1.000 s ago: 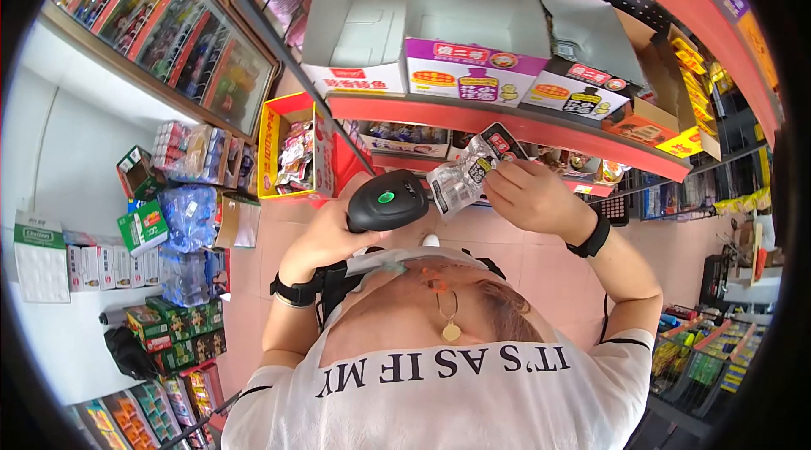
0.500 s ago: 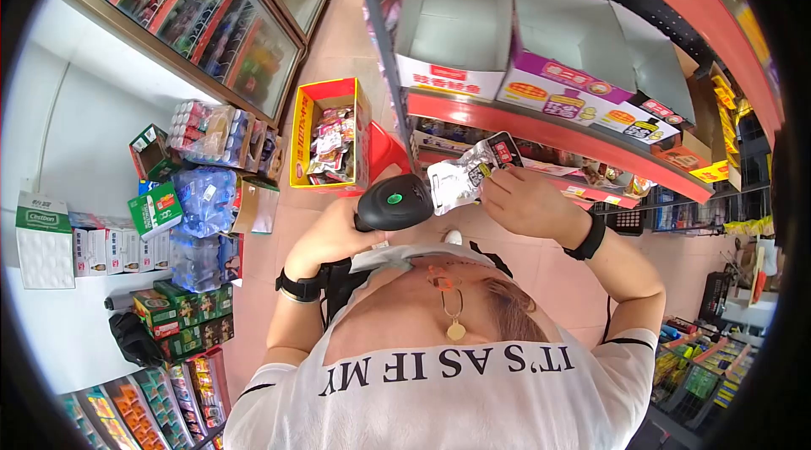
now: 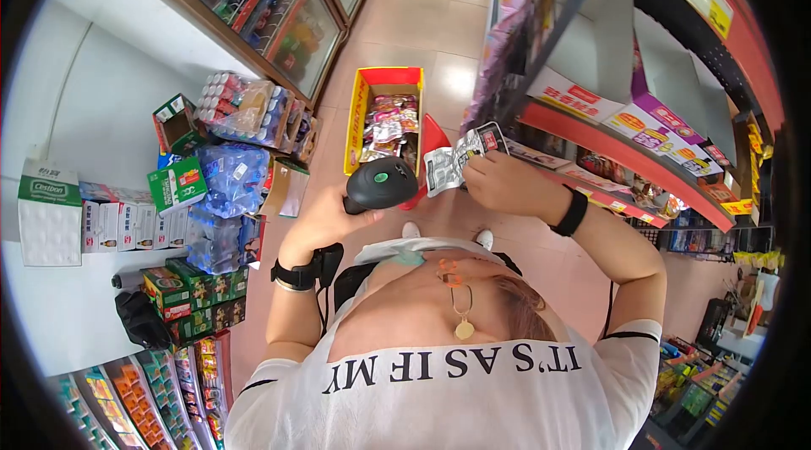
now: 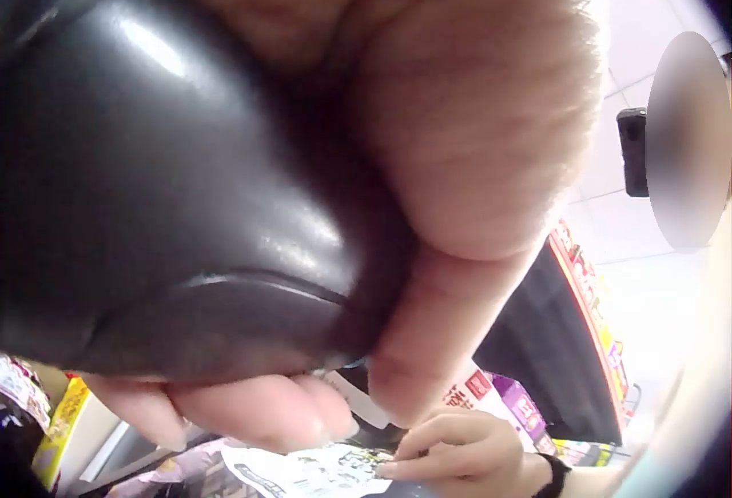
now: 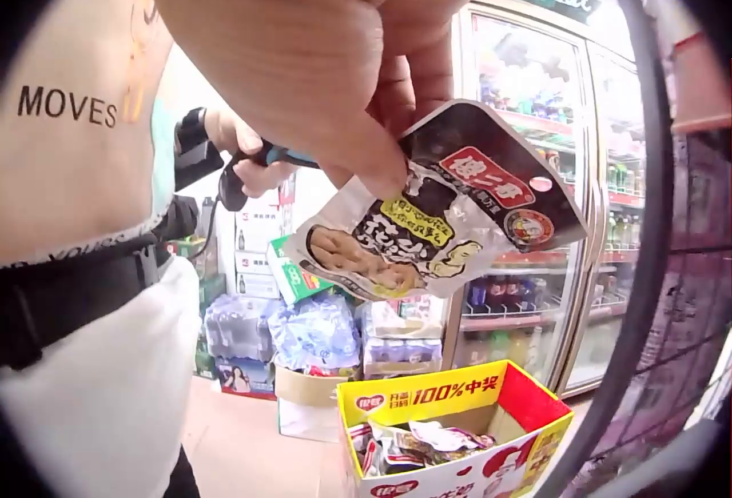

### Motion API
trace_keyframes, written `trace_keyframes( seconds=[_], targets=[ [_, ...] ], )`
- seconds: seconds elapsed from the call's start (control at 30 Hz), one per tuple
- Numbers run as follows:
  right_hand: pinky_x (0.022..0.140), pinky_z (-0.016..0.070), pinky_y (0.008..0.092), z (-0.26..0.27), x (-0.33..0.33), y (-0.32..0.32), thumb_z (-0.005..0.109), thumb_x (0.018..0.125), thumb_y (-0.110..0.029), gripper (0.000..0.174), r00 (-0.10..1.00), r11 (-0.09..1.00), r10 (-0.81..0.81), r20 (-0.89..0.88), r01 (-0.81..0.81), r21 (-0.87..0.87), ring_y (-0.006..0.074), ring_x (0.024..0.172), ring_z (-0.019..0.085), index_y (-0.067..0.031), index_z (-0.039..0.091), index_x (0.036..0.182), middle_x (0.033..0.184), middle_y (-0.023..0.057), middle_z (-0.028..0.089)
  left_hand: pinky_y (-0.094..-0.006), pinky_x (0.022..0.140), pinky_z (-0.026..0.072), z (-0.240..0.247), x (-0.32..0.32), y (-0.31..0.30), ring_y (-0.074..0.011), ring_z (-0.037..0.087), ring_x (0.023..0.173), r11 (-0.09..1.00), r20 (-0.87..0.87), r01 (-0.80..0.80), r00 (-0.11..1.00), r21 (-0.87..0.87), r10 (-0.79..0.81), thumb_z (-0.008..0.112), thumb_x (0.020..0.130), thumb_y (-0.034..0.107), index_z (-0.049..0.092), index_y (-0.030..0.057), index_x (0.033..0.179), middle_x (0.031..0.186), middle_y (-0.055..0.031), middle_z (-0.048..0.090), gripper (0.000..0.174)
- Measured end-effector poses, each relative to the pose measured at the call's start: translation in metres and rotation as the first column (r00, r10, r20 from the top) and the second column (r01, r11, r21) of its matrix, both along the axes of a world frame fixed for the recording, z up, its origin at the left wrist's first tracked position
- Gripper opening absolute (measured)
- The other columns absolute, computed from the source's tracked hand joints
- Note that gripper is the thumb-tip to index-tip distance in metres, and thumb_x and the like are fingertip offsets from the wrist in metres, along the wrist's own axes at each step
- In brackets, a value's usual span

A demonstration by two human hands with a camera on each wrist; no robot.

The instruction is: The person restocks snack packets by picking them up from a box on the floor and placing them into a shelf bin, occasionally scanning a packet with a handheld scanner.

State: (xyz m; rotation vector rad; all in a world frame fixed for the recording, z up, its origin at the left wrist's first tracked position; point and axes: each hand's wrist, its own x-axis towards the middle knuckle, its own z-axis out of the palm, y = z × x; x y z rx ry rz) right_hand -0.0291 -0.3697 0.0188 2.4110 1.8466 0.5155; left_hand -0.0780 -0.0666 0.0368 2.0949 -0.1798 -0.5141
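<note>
My left hand [image 3: 325,218] grips a black handheld barcode scanner [image 3: 382,182] with a green mark on top. In the left wrist view, the thumb and fingers wrap round the dark scanner body [image 4: 195,166]. My right hand [image 3: 517,188] pinches a small snack packet [image 3: 443,167] by its side, just right of the scanner. Seen from the right wrist, this packet [image 5: 423,229] has a black top with a red label and a food picture below. Its printed back faces up in the head view.
A yellow and red display box [image 3: 356,125] of small packets stands ahead, beyond the scanner. Shelves with large cartons [image 3: 583,95] rise at the right. Shrink-wrapped bottles [image 3: 232,180] are stacked along the left, below a glass-door fridge [image 3: 291,36].
My view has turned left: the shelf has slid to the right and the display box has come to the middle. Both hands keep their hold, and the packet has tilted.
</note>
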Motion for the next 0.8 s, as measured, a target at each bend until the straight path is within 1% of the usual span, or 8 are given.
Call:
trace_keyframes(
  seconds=[0.07, 0.1, 0.17, 0.27, 0.33, 0.57, 0.63, 0.8],
  targets=[
    [0.058, 0.0415, 0.027, -0.006, 0.014, 0.019, 0.057, 0.067, -0.015, 0.007, 0.999, 0.999, 0.038, 0.023, -0.038, -0.001, 0.0152, 0.078, 0.05, -0.0093, 0.057, 0.062, 0.073, -0.0003, 0.047, -0.0286, 0.075, 0.0463, -0.006, 0.001, 0.021, -0.0126, 0.055, 0.077, 0.998, -0.032, -0.036, 0.999, 0.058, 0.038, 0.075, 0.074, 0.015, 0.061, 0.0017, 0.106, 0.085, -0.0055, 0.065, 0.037],
    [0.058, 0.0414, 0.0267, -0.01, 0.019, 0.028, 0.057, 0.067, -0.015, 0.007, 0.999, 0.999, 0.053, 0.007, -0.053, 0.009, 0.0151, 0.078, 0.05, -0.0097, 0.057, 0.062, 0.073, -0.0006, 0.048, -0.0286, 0.075, 0.0463, -0.007, 0.001, 0.029, -0.0126, 0.055, 0.077, 0.997, -0.03, -0.046, 0.998, 0.06, 0.048, 0.075, 0.074, 0.015, 0.061, 0.0017, 0.106, 0.085, -0.0055, 0.065, 0.037],
    [0.058, 0.0414, 0.0263, -0.011, 0.027, 0.044, 0.057, 0.067, -0.016, 0.007, 0.997, 0.997, 0.074, -0.009, -0.073, 0.016, 0.015, 0.079, 0.05, -0.0101, 0.058, 0.062, 0.073, -0.0008, 0.048, -0.0313, 0.07, 0.0473, -0.009, 0.002, 0.043, -0.0166, 0.061, 0.071, 0.99, -0.066, -0.109, 0.991, 0.087, 0.115, 0.075, 0.074, 0.024, 0.067, 0.0023, 0.093, 0.076, -0.0088, 0.067, 0.031],
    [0.06, 0.0416, 0.0257, -0.013, 0.036, 0.061, 0.057, 0.067, -0.016, 0.007, 0.994, 0.994, 0.107, -0.003, -0.107, -0.008, 0.0148, 0.079, 0.05, -0.0108, 0.059, 0.063, 0.074, -0.0012, 0.049, -0.031, 0.068, 0.0471, -0.03, 0.004, 0.064, -0.0163, 0.061, 0.07, 0.994, -0.001, -0.104, 0.995, 0.023, 0.104, 0.075, 0.072, 0.025, 0.067, 0.0023, 0.092, 0.074, -0.0083, 0.066, 0.031],
    [0.062, 0.0399, 0.0259, -0.018, 0.039, 0.068, 0.056, 0.07, -0.017, 0.008, 0.995, 0.991, 0.093, 0.023, -0.09, -0.096, 0.0143, 0.079, 0.048, -0.0108, 0.057, 0.065, 0.075, -0.0004, 0.047, -0.0311, 0.068, 0.047, -0.034, 0.006, 0.073, -0.0161, 0.06, 0.069, 0.995, -0.017, -0.088, 0.996, 0.043, 0.088, 0.075, 0.072, 0.025, 0.067, 0.0021, 0.091, 0.074, -0.008, 0.066, 0.031],
    [0.061, 0.0399, 0.0264, -0.021, 0.039, 0.092, 0.056, 0.069, -0.017, 0.008, 0.993, 0.99, 0.113, -0.015, -0.114, -0.084, 0.0151, 0.079, 0.048, -0.0101, 0.057, 0.065, 0.075, -0.0001, 0.047, -0.0305, 0.069, 0.0463, -0.032, 0.013, 0.084, -0.0155, 0.058, 0.07, 0.998, -0.137, -0.04, 0.989, 0.053, 0.047, 0.074, 0.072, 0.023, 0.066, 0.0015, 0.095, 0.076, -0.0077, 0.065, 0.033],
    [0.058, 0.0425, 0.0264, -0.023, 0.039, 0.096, 0.058, 0.065, -0.018, 0.007, 0.992, 0.99, 0.125, -0.006, -0.125, -0.066, 0.0147, 0.08, 0.05, -0.0112, 0.058, 0.062, 0.075, -0.0007, 0.049, -0.0302, 0.07, 0.0462, -0.029, 0.014, 0.084, -0.0151, 0.057, 0.071, 0.998, -0.154, -0.039, 0.987, 0.042, 0.045, 0.074, 0.072, 0.022, 0.065, 0.0014, 0.096, 0.077, -0.0075, 0.065, 0.033],
    [0.061, 0.0397, 0.0266, -0.023, 0.036, 0.1, 0.056, 0.069, -0.017, 0.009, 0.992, 0.987, 0.119, -0.041, -0.123, -0.104, 0.0153, 0.079, 0.047, -0.0089, 0.057, 0.065, 0.075, 0.0002, 0.047, -0.0298, 0.072, 0.0462, -0.026, 0.015, 0.087, -0.0143, 0.057, 0.073, 0.999, -0.186, -0.042, 0.982, 0.019, 0.045, 0.074, 0.072, 0.021, 0.065, 0.0015, 0.098, 0.079, -0.0066, 0.066, 0.033]
  ],
)
